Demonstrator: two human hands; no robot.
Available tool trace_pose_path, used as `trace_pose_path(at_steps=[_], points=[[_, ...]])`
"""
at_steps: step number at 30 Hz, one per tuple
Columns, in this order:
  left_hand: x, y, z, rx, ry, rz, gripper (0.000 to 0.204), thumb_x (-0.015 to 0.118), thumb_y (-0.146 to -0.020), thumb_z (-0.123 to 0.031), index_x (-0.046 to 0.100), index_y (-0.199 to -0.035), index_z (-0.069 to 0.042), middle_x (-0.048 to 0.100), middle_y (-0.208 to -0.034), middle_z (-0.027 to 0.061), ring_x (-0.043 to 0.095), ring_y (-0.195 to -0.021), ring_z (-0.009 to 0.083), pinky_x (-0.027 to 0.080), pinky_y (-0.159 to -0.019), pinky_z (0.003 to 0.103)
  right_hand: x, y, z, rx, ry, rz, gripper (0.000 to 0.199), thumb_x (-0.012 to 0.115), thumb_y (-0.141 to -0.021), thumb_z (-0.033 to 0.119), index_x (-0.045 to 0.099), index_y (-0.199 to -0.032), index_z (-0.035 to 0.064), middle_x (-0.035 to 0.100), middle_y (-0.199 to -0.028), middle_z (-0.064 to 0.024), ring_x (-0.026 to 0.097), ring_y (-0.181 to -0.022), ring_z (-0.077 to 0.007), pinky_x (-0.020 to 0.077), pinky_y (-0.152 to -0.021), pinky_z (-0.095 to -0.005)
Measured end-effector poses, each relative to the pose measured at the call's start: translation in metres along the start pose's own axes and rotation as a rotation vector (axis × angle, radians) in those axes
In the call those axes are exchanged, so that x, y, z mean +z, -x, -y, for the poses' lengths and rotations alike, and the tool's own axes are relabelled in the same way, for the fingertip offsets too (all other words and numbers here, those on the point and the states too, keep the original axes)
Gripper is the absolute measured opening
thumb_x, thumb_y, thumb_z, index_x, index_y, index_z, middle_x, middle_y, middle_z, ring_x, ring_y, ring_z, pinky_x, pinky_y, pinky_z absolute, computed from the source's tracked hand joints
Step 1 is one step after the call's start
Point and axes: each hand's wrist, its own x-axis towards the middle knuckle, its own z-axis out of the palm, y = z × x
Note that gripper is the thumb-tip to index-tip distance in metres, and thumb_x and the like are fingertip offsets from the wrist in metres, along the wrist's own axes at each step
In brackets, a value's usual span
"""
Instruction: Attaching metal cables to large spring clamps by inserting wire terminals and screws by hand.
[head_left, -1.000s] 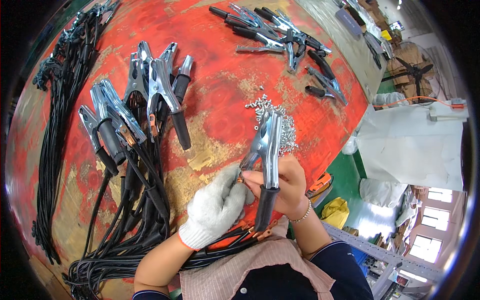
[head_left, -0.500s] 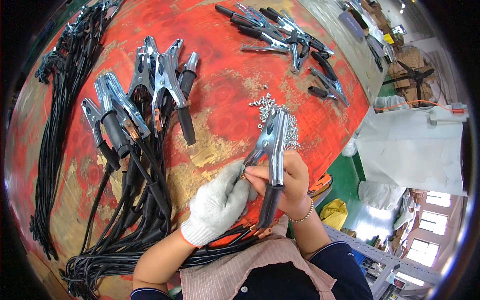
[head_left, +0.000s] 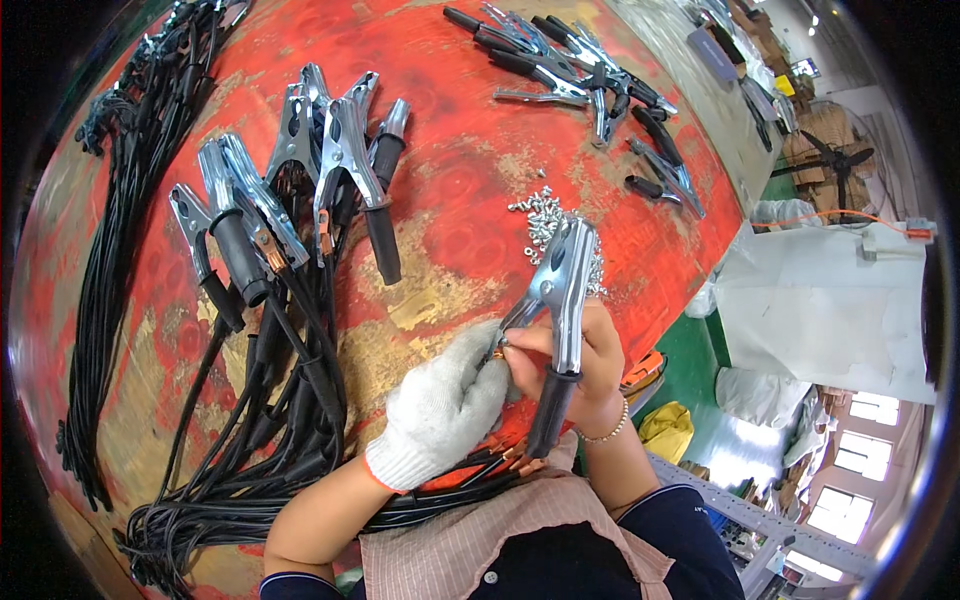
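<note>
A silver metal spring clamp [head_left: 568, 300] stands upright before me, jaws pointing away, one black-sleeved handle slanting down toward me. My left hand [head_left: 430, 410], in a white knitted glove with an orange cuff edge, is closed around the clamp's other handle. Bare, with a bead bracelet at the wrist, my right hand [head_left: 597, 370] sits behind the sleeved handle. Its thumb and fingertip pinch at a small coppery spot beside the gloved fingers; the piece between them is too small to make out. Copper cable lugs [head_left: 522, 458] on black cables lie close to my body, below the hands.
Loose screws and nuts [head_left: 543, 222] are heaped just beyond the clamp on the worn red table [head_left: 450, 110]. Clamps with cables [head_left: 345, 150] lie at left, beside a long black cable bundle [head_left: 110, 270]. More clamps [head_left: 590, 75] are piled at the far right.
The table and its contents shift slightly in view. Both hands stay together at the clamp, whose hold looks the same; the right fingertips have moved very little.
</note>
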Motion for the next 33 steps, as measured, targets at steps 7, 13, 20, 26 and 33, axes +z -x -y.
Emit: trace_pose_path(at_steps=[7, 13, 20, 26, 33], points=[[0.003, 0.002, 0.011, 0.101, -0.045, -0.067, 0.034, 0.057, -0.088, -0.020, 0.057, -0.121, -0.010, 0.068, -0.075, 0.0135, 0.069, -0.068, 0.0287, 0.054, -0.062, 0.038, 0.002, 0.003, 0.006, 0.032, 0.003, 0.025, 0.027, 0.080, -0.063, 0.006, 0.073, -0.089, 0.0111, 0.056, -0.075, -0.0019, 0.052, -0.063, -0.0191, 0.0402, -0.057, -0.0309], [0.000, 0.002, 0.002, 0.035, 0.013, -0.039, 0.033, 0.056, -0.090, -0.018, 0.057, -0.121, -0.006, 0.067, -0.072, 0.0117, 0.068, -0.064, 0.0240, 0.053, -0.059, 0.034, -0.009, 0.007, 0.002, -0.056, 0.012, 0.068, 0.018, 0.076, -0.071, 0.011, 0.074, -0.089, 0.0094, 0.057, -0.084, -0.0028, 0.054, -0.071, -0.0189, 0.0428, -0.064, -0.0311], [-0.033, 0.002, 0.005, 0.274, -0.305, -0.409, 0.040, 0.053, -0.091, -0.010, 0.048, -0.128, 0.002, 0.068, -0.089, 0.0132, 0.067, -0.072, 0.0184, 0.053, -0.065, 0.031, -0.048, 0.014, -0.076, 0.049, 0.385, 0.023, 0.032, 0.074, -0.074, 0.016, 0.069, -0.105, 0.0144, 0.062, -0.090, -0.0064, 0.060, -0.082, -0.0258, 0.0485, -0.073, -0.0372], [-0.069, -0.014, -0.017, -0.147, -0.908, -0.724, 0.052, 0.054, -0.092, -0.031, 0.040, -0.138, -0.012, 0.067, -0.091, 0.0198, 0.067, -0.076, 0.0367, 0.052, -0.062, 0.046, -0.137, 0.004, -0.222, 0.354, 0.814, -0.052, 0.031, 0.067, -0.083, 0.029, 0.067, -0.112, 0.0181, 0.054, -0.124, -0.0132, 0.051, -0.112, -0.0318, 0.0430, -0.091, -0.0432], [-0.051, 0.041, -0.028, -0.005, -1.182, -0.673, 0.026, 0.058, -0.091, -0.031, 0.063, -0.108, -0.012, 0.068, -0.097, 0.0154, 0.065, -0.085, 0.0368, 0.051, -0.070, 0.045, -0.147, 0.014, -0.264, 0.502, 0.615, -0.022, 0.028, 0.064, -0.085, 0.035, 0.069, -0.102, 0.0127, 0.067, -0.095, -0.0112, 0.064, -0.087, -0.0276, 0.0497, -0.075, -0.0385]])
